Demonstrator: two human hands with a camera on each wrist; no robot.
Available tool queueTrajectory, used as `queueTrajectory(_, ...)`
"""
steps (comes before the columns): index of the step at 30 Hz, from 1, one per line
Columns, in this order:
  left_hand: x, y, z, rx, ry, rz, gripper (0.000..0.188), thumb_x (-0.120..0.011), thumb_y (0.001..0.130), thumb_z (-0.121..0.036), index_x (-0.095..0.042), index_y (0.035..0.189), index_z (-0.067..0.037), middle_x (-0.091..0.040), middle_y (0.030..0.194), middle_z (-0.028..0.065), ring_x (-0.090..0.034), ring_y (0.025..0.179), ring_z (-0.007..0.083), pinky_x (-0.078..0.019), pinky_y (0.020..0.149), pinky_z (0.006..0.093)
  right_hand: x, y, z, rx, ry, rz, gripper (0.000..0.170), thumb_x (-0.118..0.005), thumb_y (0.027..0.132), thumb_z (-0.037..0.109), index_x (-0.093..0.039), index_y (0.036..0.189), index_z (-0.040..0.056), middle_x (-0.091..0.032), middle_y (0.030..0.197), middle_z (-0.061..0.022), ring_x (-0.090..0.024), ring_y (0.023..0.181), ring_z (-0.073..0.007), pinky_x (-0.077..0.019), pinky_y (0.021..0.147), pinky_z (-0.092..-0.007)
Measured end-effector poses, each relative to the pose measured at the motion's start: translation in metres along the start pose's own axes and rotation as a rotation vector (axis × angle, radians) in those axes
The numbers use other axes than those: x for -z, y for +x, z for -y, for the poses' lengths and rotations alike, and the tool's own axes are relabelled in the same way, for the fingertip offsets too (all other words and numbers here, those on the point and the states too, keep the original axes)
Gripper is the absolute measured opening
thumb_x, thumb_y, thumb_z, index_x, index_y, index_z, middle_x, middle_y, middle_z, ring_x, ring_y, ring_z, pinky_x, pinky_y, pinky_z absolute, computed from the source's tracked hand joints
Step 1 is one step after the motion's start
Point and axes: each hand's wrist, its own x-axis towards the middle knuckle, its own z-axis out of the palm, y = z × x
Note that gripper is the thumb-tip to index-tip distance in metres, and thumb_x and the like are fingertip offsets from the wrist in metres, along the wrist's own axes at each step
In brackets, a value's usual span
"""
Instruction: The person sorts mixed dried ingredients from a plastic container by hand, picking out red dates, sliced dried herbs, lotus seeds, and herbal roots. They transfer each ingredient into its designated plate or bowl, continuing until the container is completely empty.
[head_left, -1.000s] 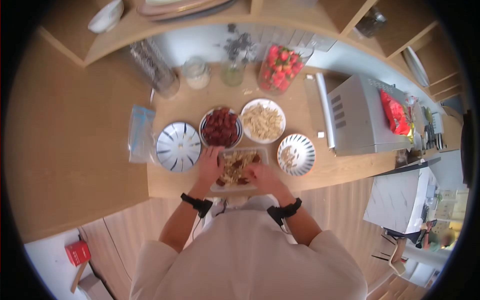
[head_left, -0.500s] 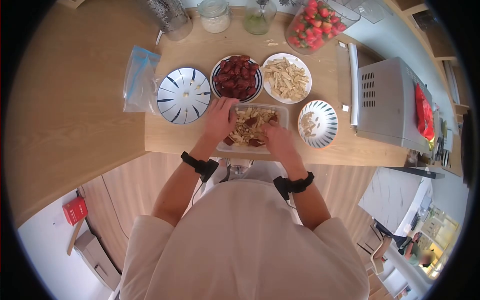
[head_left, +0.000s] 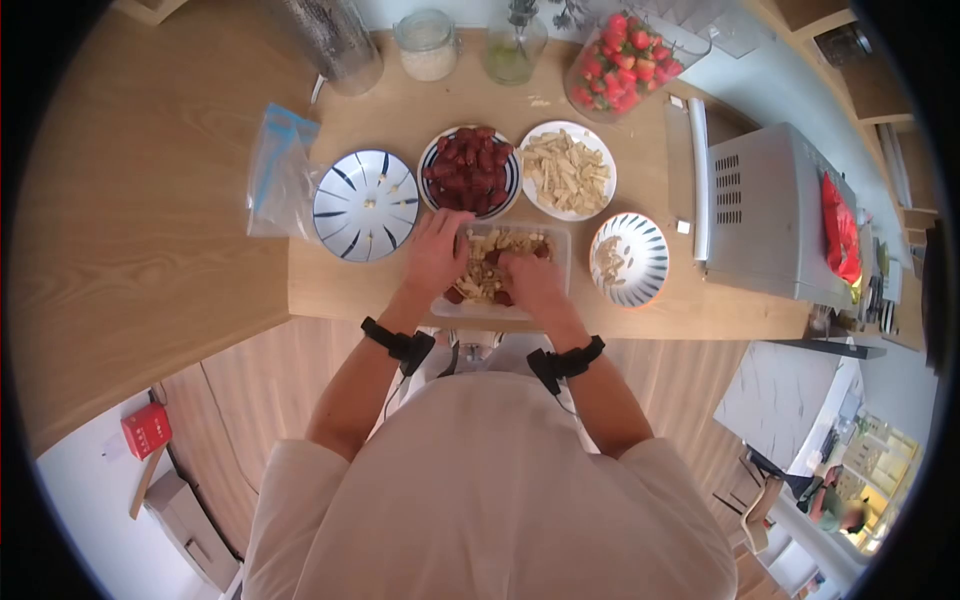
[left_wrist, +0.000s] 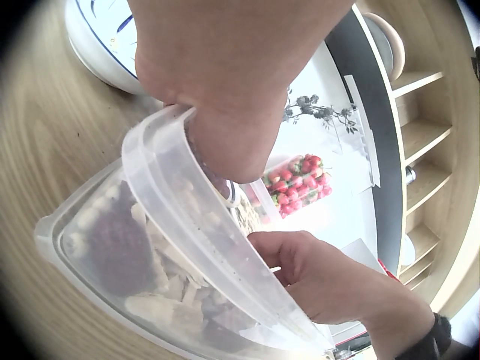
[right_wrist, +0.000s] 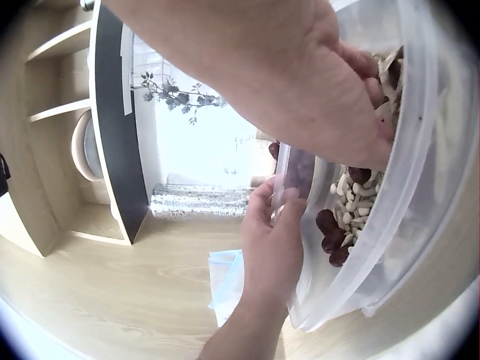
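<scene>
A clear plastic container [head_left: 485, 312] stands near the counter's front edge. In it lie pale dried slices, small pale pieces and several dark red dates [right_wrist: 332, 236]. My left hand [head_left: 437, 250] grips the container's left rim, thumb and fingers on either side of the wall. My right hand [head_left: 532, 283] reaches down inside, its bent fingers [right_wrist: 367, 79] among the slices; I cannot tell whether they pinch anything. Just behind are a bowl heaped with red dates [head_left: 468, 175] and a white plate of pale strips [head_left: 567, 172].
Left of the container are a striped plate [head_left: 345, 212] with a few crumbs and a zip bag [head_left: 285, 185]. To the right stand a striped bowl [head_left: 648, 262] and a grey oven [head_left: 765, 215]. Behind are a glass jar [head_left: 427, 50] and a clear pitcher of strawberries [head_left: 622, 70].
My right hand has moved left and further over the container's middle. The left hand stays at the left rim. The head view first tilted down, then shifted slightly.
</scene>
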Motion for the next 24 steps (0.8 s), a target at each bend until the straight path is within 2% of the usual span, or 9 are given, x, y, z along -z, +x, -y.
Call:
queueTrajectory(5,0.000,0.004,-0.001,-0.040,0.002,-0.035,0.035,-0.062,0.078,-0.004,-0.060,0.113,-0.010,-0.060,0.106,0.0104,-0.054,0.102,0.0352,-0.0464,0.089,0.0447,-0.004,0.004,-0.002,0.037,-0.060,-0.003,0.016,-0.067,0.081,0.017,-0.067,0.097,0.0160,-0.069,0.089,-0.0142,-0.069,0.083,-0.0367,-0.0535,0.071,-0.0497)
queueTrajectory(7,0.002,0.003,-0.002,-0.018,0.007,-0.010,0.035,-0.062,0.078,-0.004,-0.060,0.113,-0.010,-0.060,0.107,0.0105,-0.054,0.101,0.0354,-0.0465,0.088,0.0450,-0.001,0.003,-0.002,0.079,-0.018,0.029,0.030,-0.080,0.071,0.021,-0.065,0.096,0.0134,-0.070,0.090,-0.0128,-0.071,0.084,-0.0350,-0.0552,0.070,-0.0478)
queueTrajectory(8,0.003,0.003,-0.003,-0.036,0.012,-0.024,0.035,-0.062,0.078,-0.004,-0.060,0.113,-0.010,-0.060,0.107,0.0105,-0.054,0.101,0.0354,-0.0465,0.088,0.0450,-0.001,0.003,-0.001,0.085,-0.023,0.007,0.030,-0.080,0.071,0.021,-0.065,0.096,0.0134,-0.070,0.090,-0.0128,-0.071,0.084,-0.0350,-0.0552,0.070,-0.0478)
queueTrajectory(10,0.003,0.004,-0.004,-0.014,-0.008,-0.003,0.033,-0.062,0.079,-0.001,-0.060,0.111,-0.007,-0.061,0.107,0.0134,-0.055,0.102,0.0379,-0.0469,0.089,0.0455,-0.001,0.002,-0.003,0.097,-0.030,0.061,0.024,-0.076,0.075,0.021,-0.065,0.095,0.0142,-0.070,0.091,-0.0125,-0.071,0.084,-0.0349,-0.0548,0.070,-0.0495)
queueTrajectory(16,0.004,0.004,-0.005,-0.026,-0.007,-0.013,0.034,-0.061,0.078,-0.002,-0.060,0.112,-0.008,-0.060,0.107,0.0121,-0.055,0.100,0.0367,-0.0471,0.088,0.0453,-0.002,-0.003,-0.004,0.102,-0.027,0.051,0.012,-0.069,0.082,0.018,-0.064,0.092,0.0147,-0.068,0.091,-0.0117,-0.071,0.084,-0.0349,-0.0525,0.068,-0.0518)
queueTrajectory(20,0.006,0.004,-0.008,-0.040,0.000,-0.016,0.035,-0.061,0.078,-0.004,-0.060,0.112,-0.010,-0.060,0.105,0.0110,-0.055,0.099,0.0358,-0.0470,0.085,0.0458,-0.006,-0.006,-0.007,0.102,0.035,-0.064,0.007,-0.065,0.085,0.022,-0.065,0.089,0.0154,-0.068,0.087,-0.0116,-0.068,0.079,-0.0357,-0.0527,0.069,-0.0493)
queueTrajectory(24,0.005,0.003,-0.007,-0.040,0.012,-0.011,0.035,-0.061,0.078,-0.004,-0.060,0.112,-0.010,-0.060,0.103,0.0116,-0.055,0.097,0.0361,-0.0469,0.084,0.0462,0.010,-0.017,-0.007,0.132,0.144,-0.114,0.009,-0.064,0.087,0.023,-0.067,0.093,0.0170,-0.068,0.088,-0.0080,-0.068,0.085,-0.0323,-0.0529,0.069,-0.0467)
